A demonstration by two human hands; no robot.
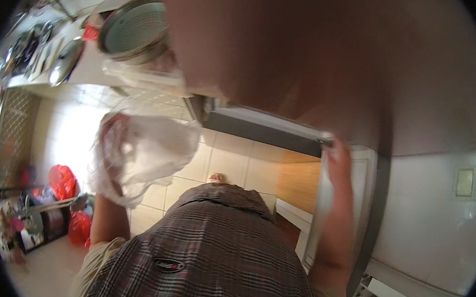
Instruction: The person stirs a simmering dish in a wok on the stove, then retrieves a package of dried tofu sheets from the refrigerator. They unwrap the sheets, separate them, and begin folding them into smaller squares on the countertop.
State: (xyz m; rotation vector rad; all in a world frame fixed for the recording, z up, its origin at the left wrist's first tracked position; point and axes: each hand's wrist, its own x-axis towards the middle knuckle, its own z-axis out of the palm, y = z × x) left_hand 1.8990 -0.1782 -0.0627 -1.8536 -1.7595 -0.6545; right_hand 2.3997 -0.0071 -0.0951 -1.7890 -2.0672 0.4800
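Observation:
A thin white plastic bag is bunched around my left hand, which shows through the film and grips it. Its loose mouth and handles hang over my wrist. What the bag may hold cannot be made out. On the other side, my right hand reaches forward to the edge of a white and grey framed door. Its fingers are blurred and touch a small dark fitting near the corner, so their grip is unclear. A large brown panel, blurred and close, fills the upper part of the view.
At the upper left a counter carries a colander and a metal lid. Red plastic bags and clutter sit at the lower left. Tiled floor lies ahead; a wall switch is at right.

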